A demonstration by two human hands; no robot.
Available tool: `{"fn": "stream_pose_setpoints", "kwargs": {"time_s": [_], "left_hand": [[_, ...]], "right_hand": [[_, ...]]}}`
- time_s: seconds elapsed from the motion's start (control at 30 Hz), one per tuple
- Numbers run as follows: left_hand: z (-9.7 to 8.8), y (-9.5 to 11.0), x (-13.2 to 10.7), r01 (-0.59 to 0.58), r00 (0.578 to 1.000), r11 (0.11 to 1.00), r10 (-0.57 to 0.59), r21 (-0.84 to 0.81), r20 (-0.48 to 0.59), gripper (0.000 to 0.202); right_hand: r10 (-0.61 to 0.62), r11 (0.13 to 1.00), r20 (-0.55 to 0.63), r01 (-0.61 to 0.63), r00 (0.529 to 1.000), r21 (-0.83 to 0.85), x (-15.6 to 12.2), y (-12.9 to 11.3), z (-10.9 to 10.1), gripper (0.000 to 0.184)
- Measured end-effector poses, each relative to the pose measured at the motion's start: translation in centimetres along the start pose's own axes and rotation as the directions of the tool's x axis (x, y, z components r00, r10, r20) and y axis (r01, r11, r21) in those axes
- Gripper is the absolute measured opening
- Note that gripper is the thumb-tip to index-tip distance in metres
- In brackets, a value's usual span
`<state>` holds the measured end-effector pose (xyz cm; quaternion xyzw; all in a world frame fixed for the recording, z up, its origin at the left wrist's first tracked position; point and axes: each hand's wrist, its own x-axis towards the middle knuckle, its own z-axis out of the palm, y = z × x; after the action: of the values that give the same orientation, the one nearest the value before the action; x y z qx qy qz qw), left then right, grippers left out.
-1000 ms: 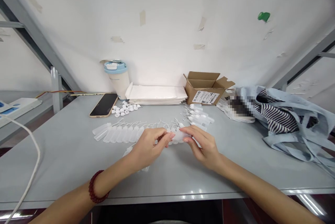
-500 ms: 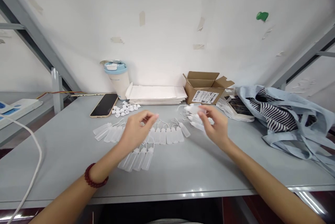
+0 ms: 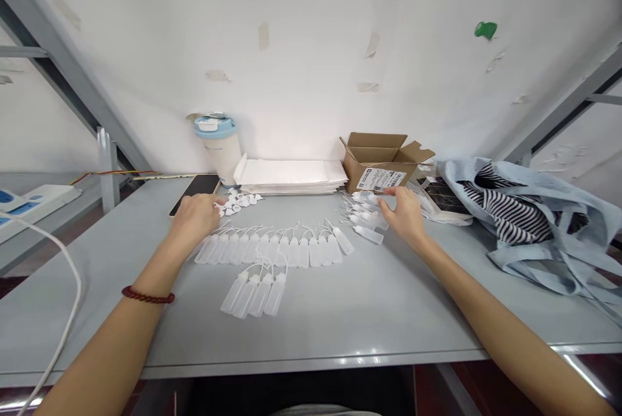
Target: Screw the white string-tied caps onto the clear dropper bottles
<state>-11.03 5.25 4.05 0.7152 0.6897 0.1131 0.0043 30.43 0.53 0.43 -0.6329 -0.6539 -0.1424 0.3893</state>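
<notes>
My left hand point(image 3: 197, 216) is at the left edge of a pile of small white caps point(image 3: 237, 201), its fingers curled down and closed; what is between the fingertips is hidden. My right hand point(image 3: 404, 214) has its thumb and forefinger apart, beside the ends of several small translucent squeeze bottles point(image 3: 368, 234) lying on the right. A long row of similar bottles point(image 3: 291, 251) with thin white tubes on their tops stretches between my hands. Nearer to me lies a short group of bottles point(image 3: 262, 294), also with thin tubes.
On the grey table point(image 3: 340, 319), a phone point(image 3: 187, 196) lies partly behind my left hand. Along the wall stand a lidded cup point(image 3: 221, 150), a stack of white paper point(image 3: 291, 176) and an open cardboard box point(image 3: 381, 166). A blue fabric bag point(image 3: 525, 208) sits on the right.
My left hand has moved left from above the bottle row to the white caps. My right hand has shifted slightly right; its bottles now lie in view beside the fingertips.
</notes>
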Motion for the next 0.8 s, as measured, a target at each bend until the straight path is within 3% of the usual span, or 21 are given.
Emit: {"fn": "stream_pose_setpoints", "kwargs": {"time_s": [0.2, 0.47, 0.57, 0.8], "left_hand": [[0.4, -0.3, 0.4, 0.006, 0.998, 1.0, -0.006, -0.004, 0.068, 0.03], [1.4, 0.7, -0.1, -0.02, 0.997, 0.999, 0.017, 0.045, 0.071, 0.031], [1.7, 0.9, -0.2, -0.029, 0.997, 0.998, 0.024, 0.062, 0.08, 0.029], [1.2, 1.6, -0.6, 0.019, 0.997, 0.998, -0.024, 0.066, 0.077, 0.024]], "right_hand": [[-0.21, 0.975, 0.134, 0.196, 0.969, 0.107, -0.9, -3.3, -1.2, 0.014], [-0.412, 0.911, 0.402, 0.355, 0.818, 0.212, -2.9, -7.2, -2.1, 0.017], [-0.403, 0.915, 0.482, 0.351, 0.778, 0.198, -3.1, -7.5, -2.2, 0.017], [-0.214, 0.977, 0.596, 0.166, 0.774, 0.134, -3.1, -7.7, -2.2, 0.016]]}}
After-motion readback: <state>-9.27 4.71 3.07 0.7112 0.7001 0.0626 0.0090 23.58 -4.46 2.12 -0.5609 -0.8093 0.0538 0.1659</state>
